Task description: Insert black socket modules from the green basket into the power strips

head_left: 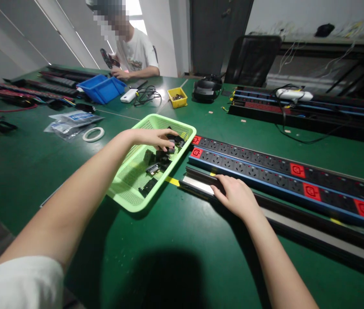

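Note:
My left hand (156, 138) reaches into a light green plastic basket (126, 189) and its fingers pinch a small black part (171, 148) among several black parts (154, 165) lying there. My right hand (235, 195) rests with fingers curled on the near end of a long grey metal rail (313, 234) on the green table. Just beyond the rail lie two long power strips (285, 171) with black sockets and red switches.
A person in a white shirt (136, 53) sits at the far side. Nearby lie a blue bin (102, 89), a small yellow box (177, 97), a roll of tape (93, 134), plastic bags (70, 124), a headset (206, 89) and more strips (298, 111).

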Available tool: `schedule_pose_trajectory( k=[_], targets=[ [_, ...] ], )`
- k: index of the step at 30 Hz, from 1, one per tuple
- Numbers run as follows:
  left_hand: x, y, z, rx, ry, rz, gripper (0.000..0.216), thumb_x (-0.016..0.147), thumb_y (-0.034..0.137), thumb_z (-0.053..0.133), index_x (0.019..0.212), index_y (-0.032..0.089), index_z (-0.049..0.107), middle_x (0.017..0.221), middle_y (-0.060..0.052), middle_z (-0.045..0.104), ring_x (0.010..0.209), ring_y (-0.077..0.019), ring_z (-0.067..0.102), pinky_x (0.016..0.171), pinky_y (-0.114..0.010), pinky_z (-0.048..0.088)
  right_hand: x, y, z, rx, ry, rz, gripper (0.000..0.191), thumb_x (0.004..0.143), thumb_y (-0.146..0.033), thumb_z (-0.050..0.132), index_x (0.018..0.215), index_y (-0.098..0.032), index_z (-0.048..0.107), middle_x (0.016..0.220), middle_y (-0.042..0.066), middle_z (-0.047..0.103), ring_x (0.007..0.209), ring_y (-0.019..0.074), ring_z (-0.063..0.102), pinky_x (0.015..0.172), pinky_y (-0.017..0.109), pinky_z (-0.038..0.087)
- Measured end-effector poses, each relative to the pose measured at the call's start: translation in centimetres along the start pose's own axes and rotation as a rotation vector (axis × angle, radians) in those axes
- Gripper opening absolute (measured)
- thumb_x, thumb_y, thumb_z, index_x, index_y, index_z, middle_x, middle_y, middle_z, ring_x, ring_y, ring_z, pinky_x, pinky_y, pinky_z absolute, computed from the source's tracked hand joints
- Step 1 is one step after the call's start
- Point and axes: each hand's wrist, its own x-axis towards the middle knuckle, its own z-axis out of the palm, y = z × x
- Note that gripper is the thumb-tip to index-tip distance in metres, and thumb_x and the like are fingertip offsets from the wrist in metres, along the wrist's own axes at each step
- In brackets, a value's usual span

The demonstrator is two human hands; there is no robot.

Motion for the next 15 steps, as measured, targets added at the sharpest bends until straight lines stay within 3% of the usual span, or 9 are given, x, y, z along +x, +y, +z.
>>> schedule_pose_trajectory(
  k=[3, 6, 9, 15],
  targets=[
    [0.1, 0.9, 1.2, 0.079, 0.090, 0.093, 0.056, 0.084, 0.043, 0.060, 0.136, 0.023, 0.059, 0.119, -0.009, 0.068, 0.109, -0.0275, 0.064, 0.094, -0.037, 0.049, -0.2, -0.1, 0.1, -0.020, 0.008, 0.008, 0.045, 0.104, -0.045, 0.037, 0.129, -0.015, 0.059, 0.117, 0.015, 0.073, 0.105, 0.0279, 0.069, 0.088, 0.039, 0.048],
    [2.1, 0.6, 2.6, 0.346, 0.243, 0.218, 0.061, 0.075, 0.028, 0.064, 0.135, 0.018, 0.058, 0.135, -0.012, 0.060, 0.123, -0.0310, 0.055, 0.108, -0.040, 0.043, -0.4, -0.3, 0.2, -0.035, 0.015, 0.017, 0.045, 0.104, -0.045, 0.037, 0.130, -0.016, 0.059, 0.117, 0.014, 0.073, 0.105, 0.0276, 0.069, 0.088, 0.039, 0.048],
    [4.2, 0.4, 4.4, 0.573, 0.176, 0.214, 0.073, 0.068, 0.023, 0.069, 0.139, 0.019, 0.053, 0.142, -0.015, 0.052, 0.128, -0.0346, 0.050, 0.107, -0.042, 0.042, -0.4, -0.4, 0.0, -0.039, 0.017, 0.026, 0.044, 0.104, -0.044, 0.037, 0.131, -0.016, 0.059, 0.116, 0.013, 0.073, 0.102, 0.0273, 0.069, 0.087, 0.039, 0.048],
    [5.4, 1.2, 7.3, 0.641, 0.364, 0.155, 0.047, 0.095, 0.018, 0.037, 0.140, 0.019, 0.051, 0.139, -0.019, 0.050, 0.123, -0.0335, 0.054, 0.101, -0.044, 0.042, -1.2, -1.0, 0.1, -0.104, 0.095, 0.022, 0.049, 0.105, -0.043, 0.034, 0.133, -0.013, 0.059, 0.115, 0.015, 0.071, 0.101, 0.0279, 0.066, 0.084, 0.038, 0.047]
  ],
)
